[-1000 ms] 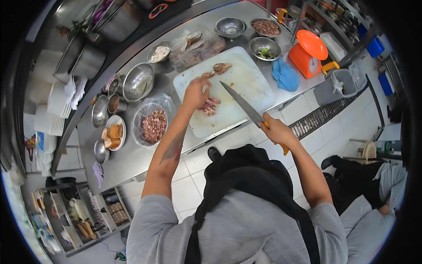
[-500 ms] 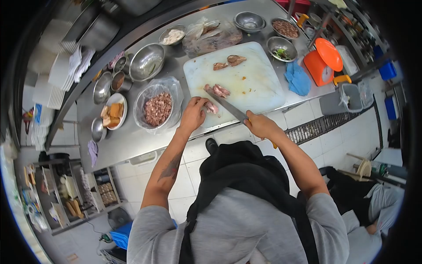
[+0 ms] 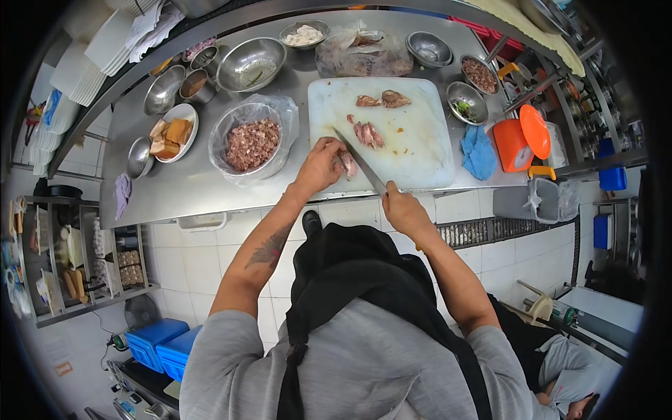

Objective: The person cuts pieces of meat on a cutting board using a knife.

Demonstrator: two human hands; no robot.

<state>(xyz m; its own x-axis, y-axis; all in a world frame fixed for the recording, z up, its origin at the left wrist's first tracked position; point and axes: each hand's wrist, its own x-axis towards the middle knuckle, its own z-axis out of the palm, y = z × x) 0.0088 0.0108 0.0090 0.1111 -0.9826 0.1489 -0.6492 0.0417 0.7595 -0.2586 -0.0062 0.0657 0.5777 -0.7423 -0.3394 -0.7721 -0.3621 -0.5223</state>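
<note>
My right hand [image 3: 406, 212] is closed round the handle of a kitchen knife [image 3: 362, 165]. Its blade points up and left over the white cutting board [image 3: 427, 157], beside the fingertips of my left hand [image 3: 320, 166]. Those fingers are bent and pressed onto a small piece of meat [image 3: 348, 166] near the board's front left. Just beyond the blade lie several cut meat strips [image 3: 369, 135]. Farther back on the board are two browner meat pieces [image 3: 396, 99]. Left of the board stands a plastic-lined bowl of chopped meat [image 3: 252, 143].
Behind the board sits a plastic bag [image 3: 364, 54]. To the right are a blue cloth [image 3: 479, 152], an orange scale [image 3: 511, 145] and a bowl with greens [image 3: 467, 103]. Steel bowls [image 3: 252, 64] and a white bowl of yellowish blocks [image 3: 178, 133] stand left. Another person [image 3: 560, 364] is at lower right.
The camera view has shifted. The meat strips beyond the knife now lie more spread out, with the blade between them and the piece under my left fingers. Both hands keep their grip.
</note>
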